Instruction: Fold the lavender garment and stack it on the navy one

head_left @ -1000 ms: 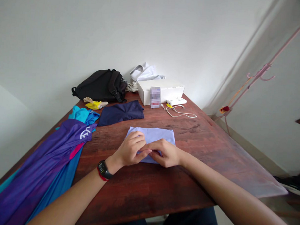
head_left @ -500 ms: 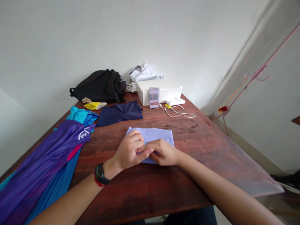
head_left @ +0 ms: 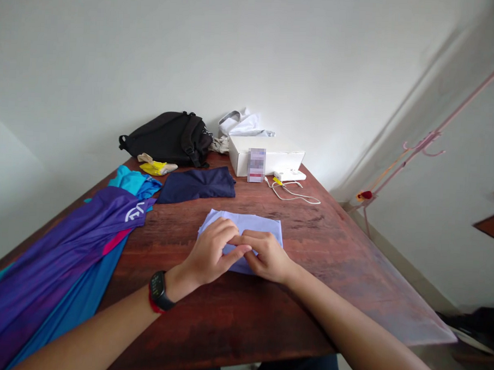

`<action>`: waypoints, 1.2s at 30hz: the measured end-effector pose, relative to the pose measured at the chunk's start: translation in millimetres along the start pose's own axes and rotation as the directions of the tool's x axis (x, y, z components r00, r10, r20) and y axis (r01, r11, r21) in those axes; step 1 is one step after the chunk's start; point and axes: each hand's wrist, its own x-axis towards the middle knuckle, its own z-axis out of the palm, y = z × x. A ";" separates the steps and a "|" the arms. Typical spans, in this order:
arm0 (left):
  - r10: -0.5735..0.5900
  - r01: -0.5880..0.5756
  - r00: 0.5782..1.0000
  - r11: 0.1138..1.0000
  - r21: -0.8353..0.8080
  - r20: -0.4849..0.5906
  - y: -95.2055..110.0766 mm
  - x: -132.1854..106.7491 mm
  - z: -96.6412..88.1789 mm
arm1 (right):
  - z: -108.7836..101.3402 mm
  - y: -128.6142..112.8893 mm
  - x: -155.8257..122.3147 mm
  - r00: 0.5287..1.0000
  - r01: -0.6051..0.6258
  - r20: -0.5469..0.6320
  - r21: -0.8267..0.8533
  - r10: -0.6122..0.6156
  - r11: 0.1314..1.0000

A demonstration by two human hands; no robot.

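Note:
A folded pale lilac cloth [head_left: 257, 225] lies flat in the middle of the dark red wooden table [head_left: 233, 310]. Both my hands rest on its near edge, touching each other. My left hand [head_left: 211, 251], with a black watch on its wrist, has its fingers curled and pinching the cloth's near fold. My right hand [head_left: 268, 257] is also curled, fingers pressed on the same fold beside the left.
A purple and blue garment [head_left: 64, 253] drapes along the table's left side. A folded navy cloth [head_left: 198, 184] lies behind the lilac one. At the far edge sit a black backpack [head_left: 167, 138], a white box [head_left: 268, 153], a white charger with cable [head_left: 290, 178] and a yellow item [head_left: 155, 167].
My hands have stayed together on the cloth's near edge with only small finger shifts. The view has shifted slightly.

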 end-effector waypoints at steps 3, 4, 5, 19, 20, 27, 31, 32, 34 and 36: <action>0.019 -0.018 0.999 1.000 -0.022 0.045 -11.6 -4.6 1.1 | -3.3 5.9 -1.0 0.996 -0.054 -0.075 -0.030 0.051 0.998; 0.036 -0.035 0.997 0.999 -0.019 0.065 -15.6 -6.7 2.0 | -4.6 7.9 -1.3 0.992 -0.087 -0.098 -0.027 0.084 0.996; 0.061 -0.060 0.994 0.998 -0.018 0.088 -19.1 -8.8 3.3 | -5.9 9.5 -1.5 0.986 -0.125 -0.115 -0.020 0.122 0.992; 0.316 -0.321 0.886 0.946 -0.044 0.340 -13.1 -11.4 13.5 | 0.9 0.2 2.2 0.980 -0.074 0.196 0.225 0.029 0.972; 0.313 -0.312 0.891 0.948 -0.057 0.330 -12.3 -11.6 14.2 | 0.3 -1.2 2.1 0.980 -0.073 0.196 0.228 0.028 0.971; 0.230 -0.154 0.935 0.950 -0.272 0.272 -1.7 -8.6 14.0 | -3.1 -6.4 0.6 0.980 -0.164 0.145 0.200 0.137 0.966; 0.239 -0.170 0.933 0.952 -0.256 0.269 -1.7 -7.9 13.7 | -2.1 -4.3 -0.4 0.982 -0.164 0.121 0.154 0.146 0.974; 0.237 -0.176 0.935 0.956 -0.234 0.265 -3.3 -8.7 14.4 | -1.5 -3.2 -0.7 0.981 -0.173 0.116 0.132 0.158 0.976; 0.235 -0.197 0.938 0.967 -0.164 0.253 -7.5 -11.5 16.1 | 0.0 -0.1 -1.3 0.977 -0.198 0.091 0.075 0.191 0.977; 0.216 -0.205 0.945 0.976 -0.071 0.246 -12.0 -15.0 17.9 | 1.7 4.0 -1.9 0.971 -0.230 0.072 0.015 0.229 0.973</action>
